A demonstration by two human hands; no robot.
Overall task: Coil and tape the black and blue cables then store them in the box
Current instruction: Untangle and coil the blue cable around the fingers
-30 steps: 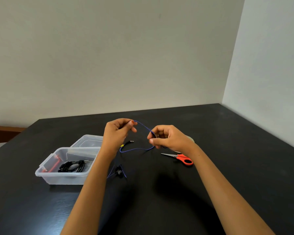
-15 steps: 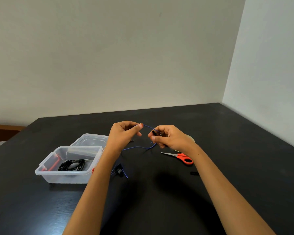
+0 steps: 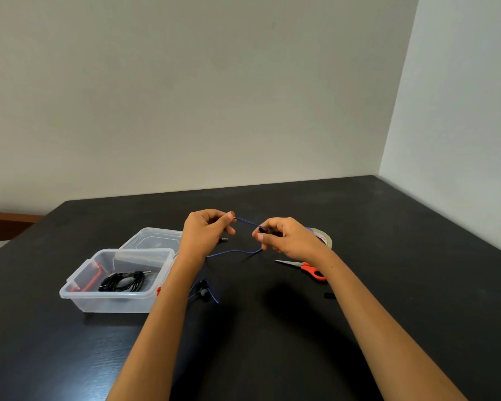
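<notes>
My left hand (image 3: 206, 231) and my right hand (image 3: 284, 237) both pinch a thin blue cable (image 3: 233, 251) above the black table. A short stretch runs taut between the fingertips, and a slack loop hangs below them. The cable's earbud end (image 3: 203, 292) lies on the table beside my left forearm, and its plug (image 3: 224, 239) sticks out by my left hand. A coiled black cable (image 3: 122, 282) lies inside the clear plastic box (image 3: 78, 287) at the left.
The box's clear lid (image 3: 154, 237) lies behind the box. Red-handled scissors (image 3: 307, 267) and a roll of clear tape (image 3: 323, 237) sit right of my right hand. A small black piece (image 3: 329, 295) lies near my right forearm. Walls close the back and right.
My left hand has moved right, toward my right hand, so the stretch of blue cable between them is shorter. The loop hanging below has shifted with it.
</notes>
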